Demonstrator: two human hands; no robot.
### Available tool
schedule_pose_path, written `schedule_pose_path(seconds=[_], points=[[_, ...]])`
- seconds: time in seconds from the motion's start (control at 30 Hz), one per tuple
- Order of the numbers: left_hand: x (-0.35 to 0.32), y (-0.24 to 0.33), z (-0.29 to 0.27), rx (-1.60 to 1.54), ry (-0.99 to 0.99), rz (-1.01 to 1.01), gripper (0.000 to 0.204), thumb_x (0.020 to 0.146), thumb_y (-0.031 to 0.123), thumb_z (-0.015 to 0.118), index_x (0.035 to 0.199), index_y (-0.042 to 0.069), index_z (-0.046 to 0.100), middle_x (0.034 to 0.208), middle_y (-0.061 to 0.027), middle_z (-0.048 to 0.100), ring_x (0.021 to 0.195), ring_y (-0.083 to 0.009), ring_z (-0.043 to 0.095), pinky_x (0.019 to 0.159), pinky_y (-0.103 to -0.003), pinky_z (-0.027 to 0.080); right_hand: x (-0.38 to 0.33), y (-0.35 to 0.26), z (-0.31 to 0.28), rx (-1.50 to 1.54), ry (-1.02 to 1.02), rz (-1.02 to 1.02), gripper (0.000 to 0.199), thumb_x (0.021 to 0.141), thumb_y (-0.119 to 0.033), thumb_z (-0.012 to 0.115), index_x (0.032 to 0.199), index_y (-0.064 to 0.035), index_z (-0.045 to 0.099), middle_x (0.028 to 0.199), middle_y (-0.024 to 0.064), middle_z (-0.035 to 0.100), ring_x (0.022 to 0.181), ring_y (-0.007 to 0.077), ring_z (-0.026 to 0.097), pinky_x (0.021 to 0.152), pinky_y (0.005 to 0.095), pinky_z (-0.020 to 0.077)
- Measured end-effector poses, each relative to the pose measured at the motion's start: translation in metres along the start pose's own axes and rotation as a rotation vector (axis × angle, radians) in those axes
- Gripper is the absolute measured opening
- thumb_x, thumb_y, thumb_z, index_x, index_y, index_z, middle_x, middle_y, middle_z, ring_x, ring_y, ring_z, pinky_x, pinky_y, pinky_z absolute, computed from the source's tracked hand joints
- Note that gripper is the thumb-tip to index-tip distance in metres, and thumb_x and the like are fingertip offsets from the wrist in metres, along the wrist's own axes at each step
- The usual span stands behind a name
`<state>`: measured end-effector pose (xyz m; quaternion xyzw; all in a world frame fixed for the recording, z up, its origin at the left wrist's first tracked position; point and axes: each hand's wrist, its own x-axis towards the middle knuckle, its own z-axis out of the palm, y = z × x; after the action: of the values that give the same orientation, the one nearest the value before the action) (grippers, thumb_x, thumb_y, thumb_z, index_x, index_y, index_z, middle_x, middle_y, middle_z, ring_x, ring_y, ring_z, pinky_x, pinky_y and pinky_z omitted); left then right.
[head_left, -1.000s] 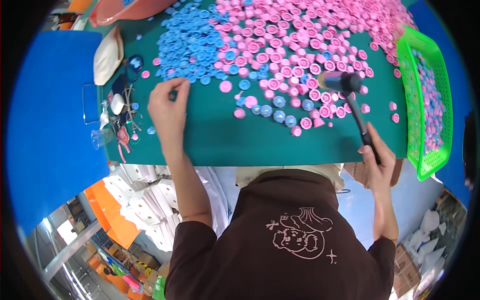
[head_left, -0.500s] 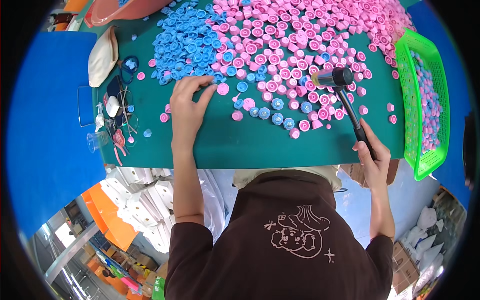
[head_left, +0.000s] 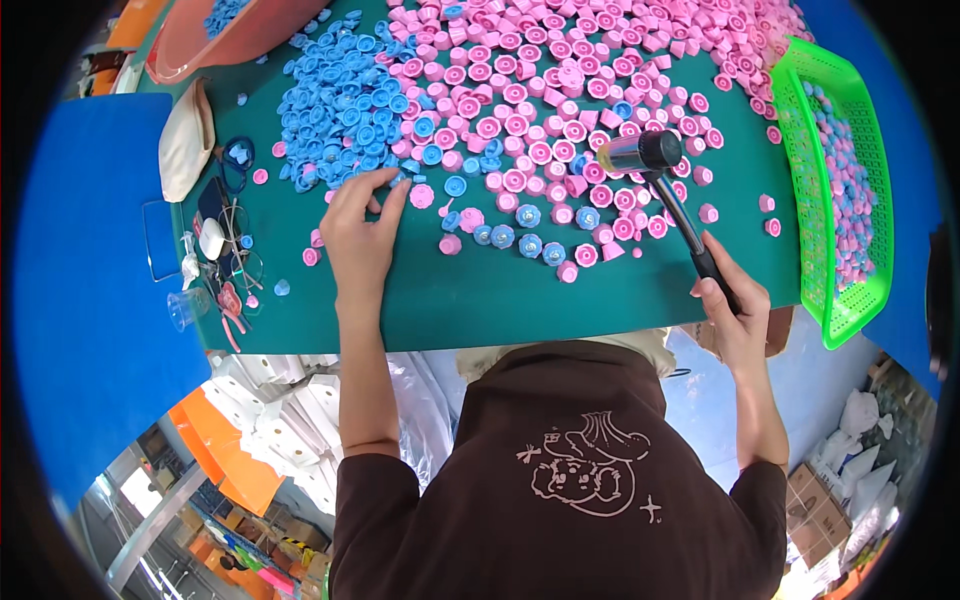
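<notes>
My left hand is at the near edge of a heap of small blue plastic caps. Its thumb and index finger come together on one blue cap, mostly hidden by the fingertips. In my right hand is a mallet with a black grip, its head raised over the pink cup-shaped pieces. One end of the head is black, the other yellowish. Between my hands lie several blue caps with shiny centres, a pink flower-shaped piece and a lone blue ring-like cap.
A green basket of mixed pink and blue pieces stands at the right edge. At the far left is a pink basin. Along the left edge lie a cream pouch, glasses, pink-handled pliers and a clear cup.
The view has shifted and tilted slightly. My left thumb and index finger have drawn together at the blue cap. The mallet stays raised in my right hand.
</notes>
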<state>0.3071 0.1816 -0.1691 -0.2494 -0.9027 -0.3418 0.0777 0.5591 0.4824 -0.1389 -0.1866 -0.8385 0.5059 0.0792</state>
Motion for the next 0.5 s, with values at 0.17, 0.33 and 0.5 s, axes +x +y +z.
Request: schedule_pose_path(seconds=[0.17, 0.33, 0.5], points=[[-0.013, -0.007, -0.019, 0.022, -0.128, -0.364, 0.021, 0.075, 0.009, 0.079, 0.094, 0.004, 0.072, 0.085, -0.0048, 0.066, 0.069, -0.0172, 0.056, 0.059, -0.029, 0.045, 0.000, -0.010, -0.003, 0.118, -0.019, 0.226, 0.045, 0.094, -0.017, 0.064, 0.135, -0.0016, 0.055, 0.084, 0.0052, 0.064, 0.074, 0.0100, 0.056, 0.070, 0.0241, 0.0459], [-0.018, -0.008, -0.018, 0.047, -0.088, -0.126, 0.025, 0.073, 0.012, 0.081, 0.095, 0.007, 0.073, 0.088, -0.0036, 0.064, 0.082, -0.0188, 0.058, 0.064, -0.031, 0.046, 0.002, -0.009, -0.005, 0.310, -0.029, 0.375, 0.046, 0.095, -0.016, 0.061, 0.138, -0.0027, 0.051, 0.087, 0.0066, 0.064, 0.079, 0.0119, 0.059, 0.075, 0.0264, 0.0475], [-0.008, 0.015, -0.008, 0.020, -0.049, 0.058, 0.025, 0.071, 0.013, 0.082, 0.093, 0.009, 0.072, 0.089, -0.0029, 0.064, 0.082, -0.0204, 0.059, 0.067, -0.033, 0.047, 0.015, -0.015, -0.003, 0.051, -0.077, 0.102, 0.041, 0.094, -0.014, 0.062, 0.132, 0.0007, 0.054, 0.094, 0.0081, 0.065, 0.086, 0.0126, 0.060, 0.078, 0.0258, 0.0477]])
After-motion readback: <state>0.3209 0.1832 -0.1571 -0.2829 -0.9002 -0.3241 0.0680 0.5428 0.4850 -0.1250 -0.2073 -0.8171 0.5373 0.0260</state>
